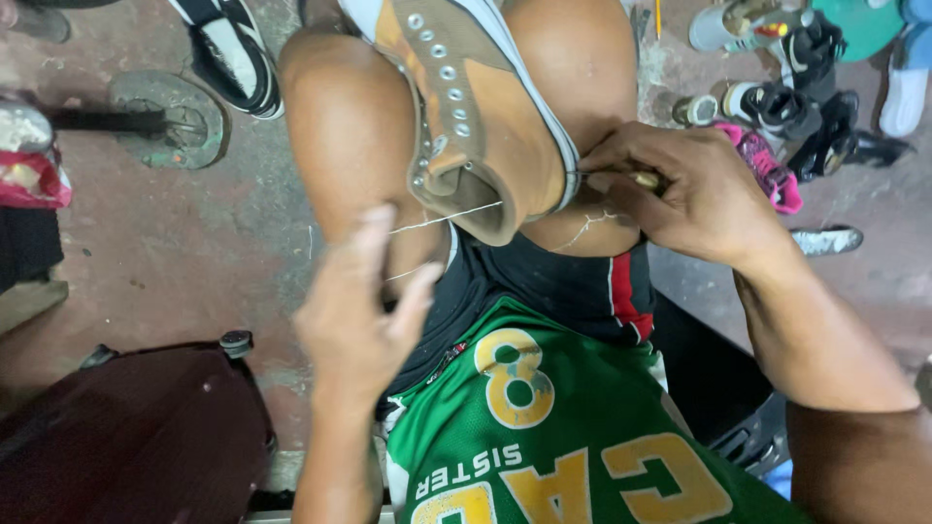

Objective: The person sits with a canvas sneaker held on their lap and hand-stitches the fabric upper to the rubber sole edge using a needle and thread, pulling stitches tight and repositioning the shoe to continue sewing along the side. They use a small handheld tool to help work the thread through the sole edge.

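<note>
A tan high-top shoe (pixel 476 126) with metal eyelets and a white sole edge is clamped between my knees. My right hand (pixel 689 189) is closed on a small wooden-handled tool (pixel 643 179) whose tip presses against the sole edge. A thin white thread (pixel 447 217) runs from the shoe's opening toward my left hand (pixel 361 311), which is blurred, fingers together, pinching the thread just below the shoe. I wear a green jersey (pixel 553 427) and black shorts.
A pile of shoes (pixel 796 107) lies on the concrete floor at top right, with a pink one (pixel 772 170) close to my right hand. A black-and-white sneaker (pixel 233 53) and a round metal stand (pixel 170 116) are top left. A dark red bag (pixel 136 437) sits bottom left.
</note>
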A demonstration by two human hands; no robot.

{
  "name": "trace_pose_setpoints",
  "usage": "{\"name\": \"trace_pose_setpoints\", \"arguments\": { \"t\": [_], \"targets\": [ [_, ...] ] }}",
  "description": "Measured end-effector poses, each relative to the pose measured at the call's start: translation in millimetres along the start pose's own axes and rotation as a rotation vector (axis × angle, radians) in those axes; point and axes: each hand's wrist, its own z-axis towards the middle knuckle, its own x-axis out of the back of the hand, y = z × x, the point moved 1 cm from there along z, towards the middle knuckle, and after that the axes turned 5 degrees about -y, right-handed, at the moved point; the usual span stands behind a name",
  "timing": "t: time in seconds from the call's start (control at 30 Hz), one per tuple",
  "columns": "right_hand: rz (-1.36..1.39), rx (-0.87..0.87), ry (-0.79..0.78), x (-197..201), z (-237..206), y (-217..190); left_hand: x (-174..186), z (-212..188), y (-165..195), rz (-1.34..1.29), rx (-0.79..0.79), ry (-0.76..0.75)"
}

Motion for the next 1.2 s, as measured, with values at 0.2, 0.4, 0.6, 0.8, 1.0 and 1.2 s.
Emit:
{"name": "trace_pose_setpoints", "arguments": {
  "t": [0.2,0.4,0.6,0.8,1.0,1.2],
  "targets": [
    [0.036,-0.036,-0.005,-6,2,6,-11,-8,-13,-0.380,0.112,-0.049],
    [0.076,0.016,-0.029,-10,2,6,-2,-8,-17,-1.668,0.384,-0.007],
    [-0.011,0.018,-0.010,-8,-1,-4,-19,41,9,-0.688,0.348,-0.231],
    [-0.236,0.242,0.035,3,1,-9,-34,78,23,-0.324,0.141,-0.321],
    [-0.401,0.377,0.029,17,4,-14,-52,91,10,-0.387,0.274,-0.540],
    [-0.344,0.441,0.045,16,9,-11,-61,93,5,-0.335,0.193,-0.575]
  ]
}}
